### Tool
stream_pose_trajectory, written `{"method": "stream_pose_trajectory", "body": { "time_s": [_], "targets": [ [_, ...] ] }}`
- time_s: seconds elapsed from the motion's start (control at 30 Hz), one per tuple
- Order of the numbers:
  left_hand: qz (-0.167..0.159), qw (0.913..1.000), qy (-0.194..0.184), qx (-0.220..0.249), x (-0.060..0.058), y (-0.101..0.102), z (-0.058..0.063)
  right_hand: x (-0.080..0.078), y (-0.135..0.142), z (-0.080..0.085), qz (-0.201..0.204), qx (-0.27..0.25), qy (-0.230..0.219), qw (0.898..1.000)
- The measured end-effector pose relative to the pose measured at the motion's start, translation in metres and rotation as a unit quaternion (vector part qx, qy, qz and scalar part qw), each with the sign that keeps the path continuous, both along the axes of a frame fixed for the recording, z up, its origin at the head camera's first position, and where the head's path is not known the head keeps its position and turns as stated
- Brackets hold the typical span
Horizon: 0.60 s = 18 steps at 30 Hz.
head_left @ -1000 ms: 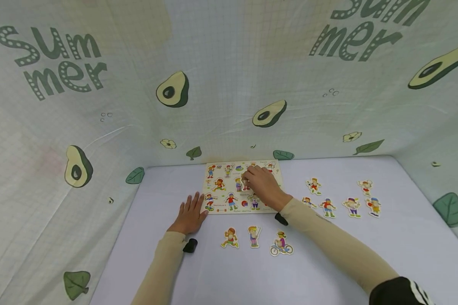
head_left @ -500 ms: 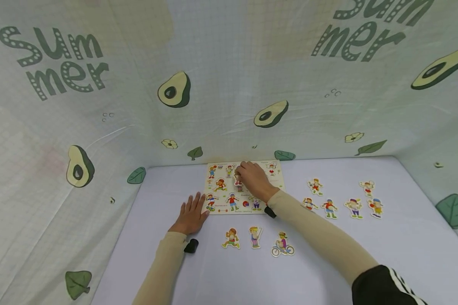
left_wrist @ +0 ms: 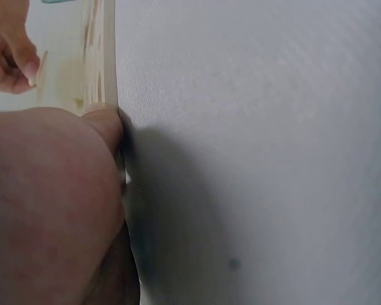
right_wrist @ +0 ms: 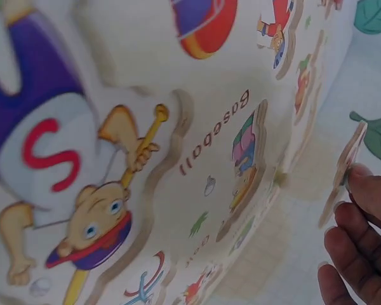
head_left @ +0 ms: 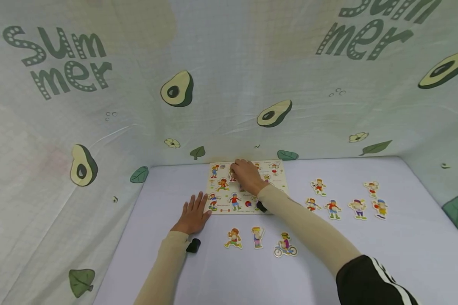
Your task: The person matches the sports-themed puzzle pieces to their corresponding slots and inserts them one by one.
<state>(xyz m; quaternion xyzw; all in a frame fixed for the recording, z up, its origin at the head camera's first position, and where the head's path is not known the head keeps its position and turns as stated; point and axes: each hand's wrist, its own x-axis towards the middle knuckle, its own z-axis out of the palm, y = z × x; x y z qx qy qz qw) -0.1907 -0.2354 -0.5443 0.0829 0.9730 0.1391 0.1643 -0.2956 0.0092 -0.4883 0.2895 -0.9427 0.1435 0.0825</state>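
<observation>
My right hand is over the upper middle of a wooden puzzle board printed with children playing sports. Thumb and fingers pinch a thin puzzle piece, seen edge-on in the right wrist view, so its picture is mostly hidden. Below it are the board's cut-out recesses, one labelled Baseball. My left hand lies flat with fingers spread at the board's left edge. In the left wrist view its thumb touches the board's side, and the right hand shows beyond.
Three loose pieces lie in front of the board: a runner, a figure with a stick and a cyclist. Several more, including a blue-capped figure, lie to the right. A patterned cloth stands behind the table.
My right hand has moved left across the board with the puzzle piece, uncovering the board's right side. The left hand stays at the board's edge.
</observation>
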Motion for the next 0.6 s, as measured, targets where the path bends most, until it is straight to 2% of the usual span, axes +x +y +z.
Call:
{"method": "stream_pose_trajectory", "body": {
  "time_s": [0.2,0.43,0.6],
  "targets": [
    [0.003,0.9999,0.002,0.014,0.0,0.001,0.003,-0.01,-0.01,0.001,0.001,0.006,-0.001,1.0],
    [0.0,0.9999,0.007,0.009,0.002,0.002,0.004,-0.017,-0.024,0.0,-0.004,-0.006,0.002,1.0],
    [0.003,0.9999,0.005,0.014,0.004,0.002,0.005,-0.021,-0.037,-0.003,-0.008,0.004,-0.012,1.0]
  ]
}}
